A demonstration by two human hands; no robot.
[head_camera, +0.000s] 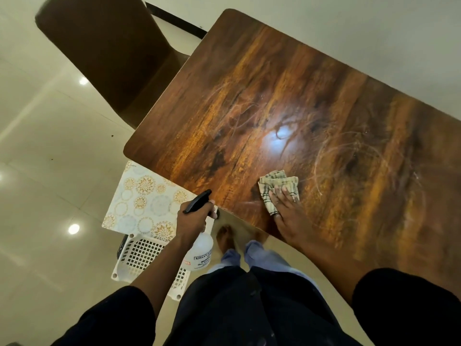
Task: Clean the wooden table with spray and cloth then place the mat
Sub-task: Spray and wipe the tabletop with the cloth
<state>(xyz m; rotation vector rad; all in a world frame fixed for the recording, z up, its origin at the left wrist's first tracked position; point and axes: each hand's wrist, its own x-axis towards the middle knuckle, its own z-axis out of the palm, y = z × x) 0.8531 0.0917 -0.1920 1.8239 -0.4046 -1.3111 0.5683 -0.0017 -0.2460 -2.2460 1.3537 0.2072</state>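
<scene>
basket (139, 255) holds mat (147, 198); left hand (192, 221) grips spray bottle (199, 248).

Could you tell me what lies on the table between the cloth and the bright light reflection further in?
In the head view, nothing stands between the cloth and the reflection: only bare table with faint curved wipe streaks.

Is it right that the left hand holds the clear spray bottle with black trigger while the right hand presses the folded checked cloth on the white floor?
Not quite. The head view shows the right hand pressing the folded checked cloth on the brown wooden table, not the floor. The left hand does hold the clear spray bottle.
</scene>
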